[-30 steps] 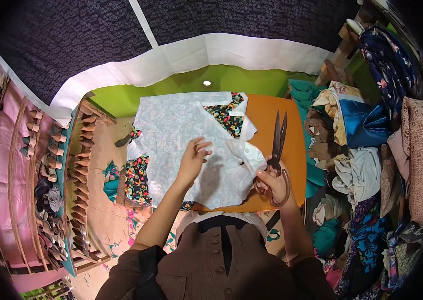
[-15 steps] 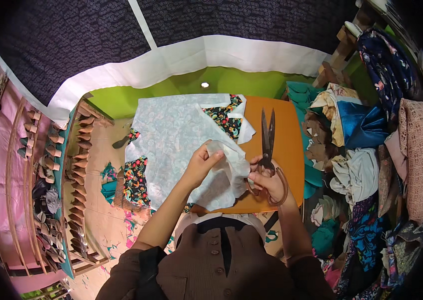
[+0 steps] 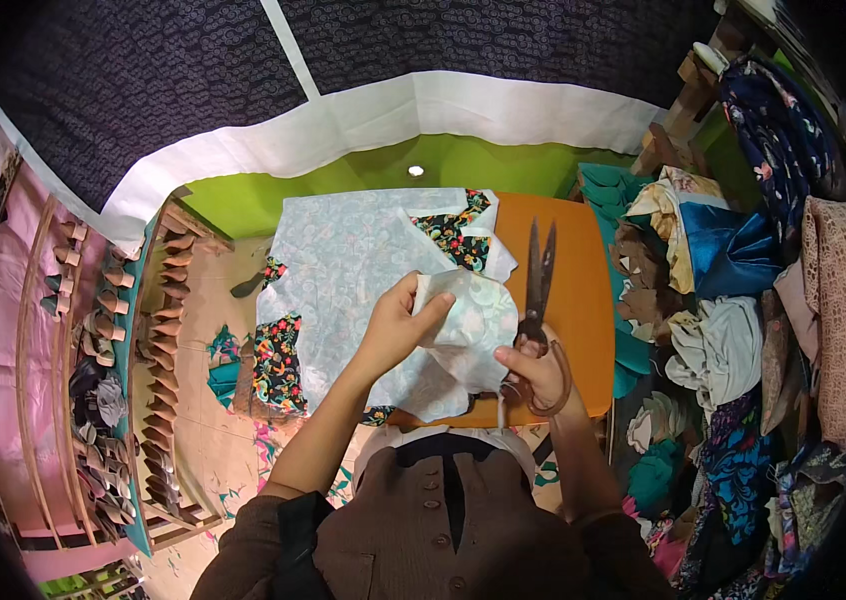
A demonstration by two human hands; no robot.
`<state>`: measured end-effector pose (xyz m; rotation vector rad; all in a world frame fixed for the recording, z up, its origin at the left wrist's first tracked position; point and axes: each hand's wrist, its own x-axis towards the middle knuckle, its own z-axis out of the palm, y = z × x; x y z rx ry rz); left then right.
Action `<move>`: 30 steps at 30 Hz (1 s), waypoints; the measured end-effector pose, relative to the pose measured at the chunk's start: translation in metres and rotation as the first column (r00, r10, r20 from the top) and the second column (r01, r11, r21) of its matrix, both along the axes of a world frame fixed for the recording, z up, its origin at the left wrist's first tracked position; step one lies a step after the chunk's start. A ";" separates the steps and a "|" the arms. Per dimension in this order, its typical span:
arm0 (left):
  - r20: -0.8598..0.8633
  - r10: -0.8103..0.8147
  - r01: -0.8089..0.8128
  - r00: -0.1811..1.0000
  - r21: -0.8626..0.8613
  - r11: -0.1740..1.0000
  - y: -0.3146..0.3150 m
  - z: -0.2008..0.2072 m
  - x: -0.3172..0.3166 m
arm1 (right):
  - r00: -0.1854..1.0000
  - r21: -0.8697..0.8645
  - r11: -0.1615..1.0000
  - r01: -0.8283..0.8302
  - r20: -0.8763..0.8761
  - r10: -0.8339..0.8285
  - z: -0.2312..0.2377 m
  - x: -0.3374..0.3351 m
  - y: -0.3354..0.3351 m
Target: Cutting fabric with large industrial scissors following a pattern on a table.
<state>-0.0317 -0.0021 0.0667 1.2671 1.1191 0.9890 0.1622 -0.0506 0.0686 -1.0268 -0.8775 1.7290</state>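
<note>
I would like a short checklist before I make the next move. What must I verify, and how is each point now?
1. Left hand grips the whitish fabric: ok.
2. Right hand holds the scissors: ok.
3. Blades point away from the body: ok.
4. Left fingers clear of the blades: ok.
5. Fabric flat on the orange table: not ok, part is lifted.
6. Right thumb pinching the fabric: cannot tell.

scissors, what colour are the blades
Dark greyish brown; the blades show best in the head view, against the orange table.
</note>
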 end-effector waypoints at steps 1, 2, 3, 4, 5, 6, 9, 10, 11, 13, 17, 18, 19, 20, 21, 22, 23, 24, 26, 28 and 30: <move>0.000 0.000 0.000 1.000 -0.001 1.000 0.000 0.004 0.000 | 0.999 -0.008 1.000 0.023 -0.030 -0.023 0.001 0.002 0.001; 0.056 -0.026 0.029 0.998 -0.061 0.998 0.000 0.011 -0.001 | 0.999 -0.009 1.000 0.024 -0.029 -0.024 0.004 0.004 0.002; 0.113 -0.048 0.061 0.992 -0.120 0.991 0.000 0.015 -0.002 | 0.998 -0.011 0.999 0.053 -0.031 -0.053 0.006 0.006 0.003; 0.114 -0.050 0.064 0.992 -0.119 0.991 0.000 0.015 -0.004 | 0.996 -0.011 0.996 0.083 -0.032 -0.084 0.009 0.007 0.003; 0.229 -0.086 0.131 0.970 -0.189 0.973 0.000 0.014 -0.005 | 0.993 -0.013 0.993 0.114 -0.043 -0.114 0.011 0.007 0.004; 0.342 -0.112 0.206 0.933 -0.250 0.946 0.001 0.012 -0.007 | 0.992 -0.012 0.993 0.118 -0.041 -0.118 0.016 0.006 0.003; 0.681 -0.152 0.375 0.716 -0.192 0.907 -0.005 -0.008 -0.013 | 0.962 -0.049 0.992 0.113 -0.243 -0.122 0.029 0.002 0.004; 0.670 -0.252 0.425 0.698 -0.104 0.899 -0.007 -0.016 -0.012 | 0.941 -0.057 0.993 0.100 -0.319 -0.113 0.030 0.001 0.006; 0.627 -0.291 0.422 0.722 -0.066 0.904 -0.010 -0.023 -0.010 | 0.914 -0.063 0.994 0.085 -0.393 -0.103 0.031 0.001 0.007; 0.583 -0.328 0.422 0.743 -0.028 0.906 -0.010 -0.024 -0.008 | 0.929 -0.062 0.995 0.082 -0.358 -0.099 0.026 0.005 0.010; 0.196 -0.330 0.365 0.923 -0.184 0.913 -0.009 -0.008 -0.011 | 0.956 -0.090 0.976 0.197 -0.204 -0.211 0.019 0.015 0.010; 0.134 -0.287 0.315 0.948 -0.297 0.901 -0.009 -0.006 -0.012 | 0.957 -0.090 0.977 0.192 -0.204 -0.207 0.015 0.016 0.010; 0.110 -0.277 0.297 0.955 -0.274 0.915 -0.011 -0.002 -0.009 | 0.957 -0.094 0.977 0.189 -0.206 -0.205 0.009 0.020 0.009; 0.111 -0.278 0.298 0.954 -0.274 0.914 -0.011 0.001 -0.008 | 0.957 -0.097 0.978 0.184 -0.208 -0.201 0.002 0.024 0.007; 0.128 -0.276 0.302 0.953 -0.288 0.909 -0.012 0.003 -0.007 | 0.967 -0.093 0.985 0.148 -0.197 -0.164 -0.008 0.031 0.008; 0.142 -0.269 0.300 0.953 -0.302 0.905 -0.013 0.004 -0.008 | 0.967 -0.093 0.985 0.146 -0.199 -0.162 -0.004 0.027 0.007; 0.141 -0.268 0.299 0.953 -0.302 0.905 -0.012 0.001 -0.008 | 0.953 -0.103 0.984 0.148 -0.251 -0.170 0.002 0.021 0.007; 0.213 -0.277 0.332 0.937 -0.302 0.894 -0.011 -0.007 -0.010 | 0.936 -0.113 0.982 0.151 -0.302 -0.179 0.005 0.018 0.006; 0.285 -0.287 0.369 0.915 -0.300 0.880 -0.009 -0.011 -0.009 | 0.941 -0.074 0.984 0.164 -0.288 -0.179 0.001 0.020 0.007; 0.401 -0.204 0.381 0.893 -0.433 0.817 -0.009 -0.012 -0.007 | 0.945 -0.035 0.983 0.178 -0.272 -0.181 0.003 0.019 0.008; 0.484 -0.139 0.389 0.864 -0.465 0.795 -0.010 -0.007 -0.002 | 0.924 -0.034 0.961 0.275 -0.267 -0.274 0.013 0.014 0.008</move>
